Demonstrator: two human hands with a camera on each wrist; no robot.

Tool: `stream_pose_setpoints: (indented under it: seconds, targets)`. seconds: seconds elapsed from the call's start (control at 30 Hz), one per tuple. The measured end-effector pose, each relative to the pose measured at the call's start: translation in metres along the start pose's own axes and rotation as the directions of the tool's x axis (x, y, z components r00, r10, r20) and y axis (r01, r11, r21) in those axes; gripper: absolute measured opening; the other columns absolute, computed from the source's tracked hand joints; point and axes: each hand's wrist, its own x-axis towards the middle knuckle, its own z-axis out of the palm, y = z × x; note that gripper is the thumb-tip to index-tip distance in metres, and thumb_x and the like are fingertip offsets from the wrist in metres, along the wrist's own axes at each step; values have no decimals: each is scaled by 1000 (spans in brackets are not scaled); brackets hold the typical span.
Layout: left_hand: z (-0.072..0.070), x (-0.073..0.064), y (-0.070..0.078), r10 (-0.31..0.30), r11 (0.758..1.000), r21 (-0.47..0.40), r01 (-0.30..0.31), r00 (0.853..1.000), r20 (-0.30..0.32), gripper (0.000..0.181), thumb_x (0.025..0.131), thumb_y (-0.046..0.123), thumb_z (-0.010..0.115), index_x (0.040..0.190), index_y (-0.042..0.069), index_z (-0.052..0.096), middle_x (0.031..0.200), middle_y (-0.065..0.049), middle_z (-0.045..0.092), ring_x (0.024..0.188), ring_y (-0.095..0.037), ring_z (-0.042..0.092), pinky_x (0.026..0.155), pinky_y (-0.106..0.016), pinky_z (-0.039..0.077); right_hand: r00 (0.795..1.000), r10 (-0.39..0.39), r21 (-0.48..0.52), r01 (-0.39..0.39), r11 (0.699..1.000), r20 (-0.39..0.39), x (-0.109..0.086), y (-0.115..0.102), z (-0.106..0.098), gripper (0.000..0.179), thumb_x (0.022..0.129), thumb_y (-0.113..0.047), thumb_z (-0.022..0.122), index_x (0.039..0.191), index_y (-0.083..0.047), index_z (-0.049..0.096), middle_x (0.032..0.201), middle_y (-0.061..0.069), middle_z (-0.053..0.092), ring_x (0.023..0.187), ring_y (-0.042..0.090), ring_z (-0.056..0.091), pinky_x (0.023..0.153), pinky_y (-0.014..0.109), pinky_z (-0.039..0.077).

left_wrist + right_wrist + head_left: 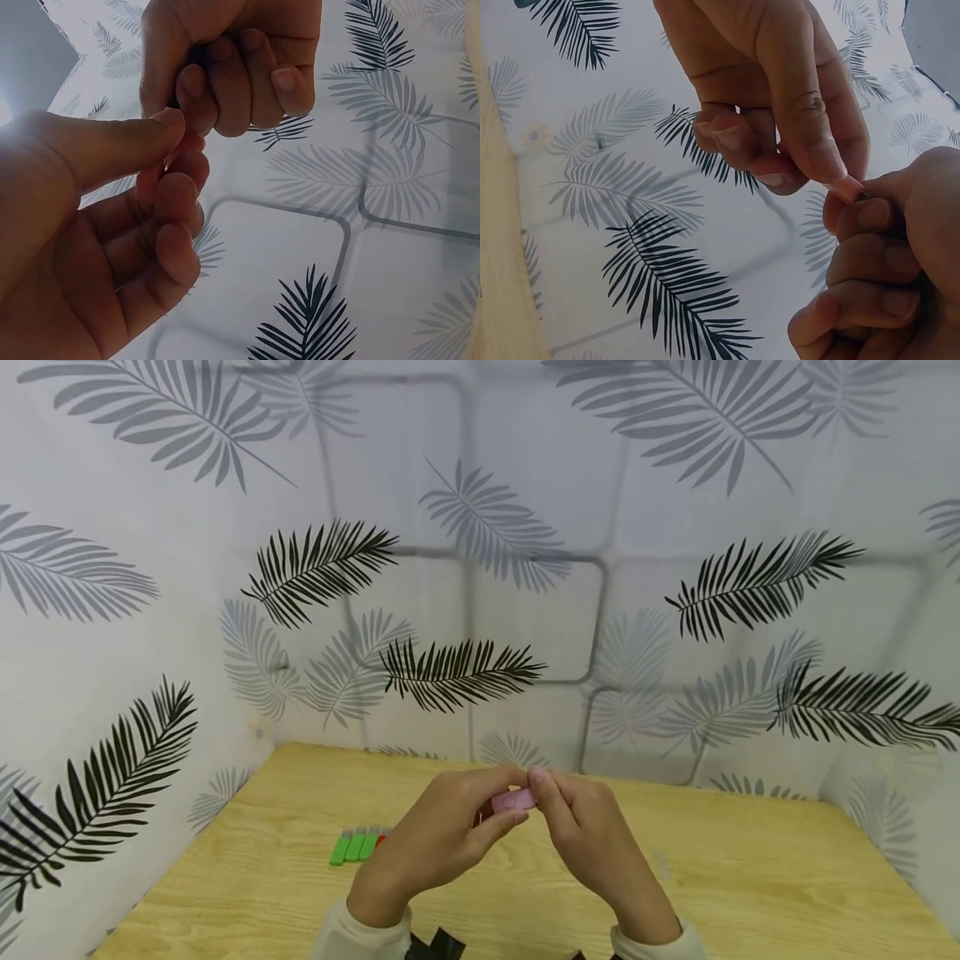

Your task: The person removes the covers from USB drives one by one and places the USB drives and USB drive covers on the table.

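A small pink stick, which looks like a USB flash drive [513,800], is held up over the table between both hands. My left hand [438,831] pinches its body between thumb and fingers. At its other end, the thumb and index finger of my right hand [588,831] grip the tip, and the remaining fingers curl into the palm. The right wrist view shows a short stretch of the pink drive [846,187] with a dark sliver at the right fingertips. Most of the drive is hidden by fingers in the left wrist view.
Several green USB drives [358,845] lie in a row on the wooden table [750,877], left of my left hand. A red one [381,839] beside them is partly covered by that hand. Small clear pieces [662,864] lie to the right. A leaf-patterned curtain [525,610] stands behind.
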Motion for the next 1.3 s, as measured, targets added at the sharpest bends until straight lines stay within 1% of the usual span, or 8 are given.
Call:
stream_pose_setpoints:
  seconds: [0.1, 0.3, 0.53, 0.73, 0.97, 1.03, 1.2, 1.3]
  targets:
    - [0, -1, 0, 0, 1000, -3, 0, 1000, 10, 12, 93, 11, 65, 104, 15, 65, 72, 9, 49, 61, -2, 45, 54, -20, 43, 1000, -1, 0, 1, 1000, 18, -1, 0, -1, 44, 105, -24, 42, 62, -20, 49, 57, -14, 28, 50, 0, 24, 45, 22, 28]
    - [2, 0, 1, -1, 1000, 15, 1, 1000, -13, 7, 94, 14, 64, 101, 13, 65, 70, 9, 48, 59, -3, 44, 53, -17, 40, 999, 15, 0, -15, 1000, -28, 0, -1, 0, 42, 105, -24, 42, 65, -20, 57, 56, -14, 30, 49, 0, 25, 44, 23, 30]
    - [-1, -1, 1, -16, 1000, 8, 16, 1000, 11, 14, 92, 11, 66, 105, 15, 65, 71, 9, 49, 61, -4, 45, 54, -18, 41, 1000, -7, 6, 6, 1000, 19, -1, 2, -1, 41, 105, -23, 42, 66, -20, 54, 60, -14, 28, 52, 0, 26, 47, 23, 31]
    - [0, 0, 1, -28, 999, 23, 28, 1000, 0, 10, 92, 11, 66, 102, 14, 65, 71, 10, 49, 60, -3, 45, 54, -18, 41, 1000, 3, 21, -3, 1000, -14, 0, 2, 1, 41, 105, -23, 42, 68, -20, 60, 56, -14, 31, 49, 0, 26, 45, 23, 32]
    - [-1, 0, 1, -19, 1000, 7, 19, 1000, 24, 13, 93, 12, 65, 106, 14, 65, 71, 10, 49, 60, -3, 45, 54, -18, 41, 999, -2, 17, 1, 1000, 42, 0, 4, -2, 40, 105, -23, 41, 69, -20, 58, 61, -14, 35, 54, 1, 31, 52, 24, 38]
    - [-1, 0, 1, -20, 1000, 6, 20, 999, 25, 13, 93, 12, 65, 105, 14, 65, 71, 10, 50, 60, -3, 45, 54, -18, 42, 999, -6, 14, 5, 1000, 34, -1, 5, -2, 40, 105, -22, 42, 68, -20, 56, 60, -14, 33, 53, 1, 30, 50, 23, 37]
    - [0, 0, 1, -37, 999, 19, 36, 999, 10, 12, 93, 12, 65, 105, 14, 66, 72, 9, 50, 60, -4, 45, 54, -18, 42, 1000, -17, 16, 17, 1000, -21, -1, 5, 1, 40, 105, -20, 43, 67, -19, 56, 57, -14, 31, 51, 0, 28, 46, 23, 32]
    - [-1, -1, 1, -46, 999, 14, 46, 999, 15, 13, 93, 11, 66, 105, 15, 66, 72, 9, 50, 60, -5, 46, 54, -19, 41, 1000, -9, 27, 9, 1000, 6, -1, 4, 1, 41, 105, -22, 43, 65, -19, 53, 59, -14, 30, 52, 0, 27, 47, 22, 31]
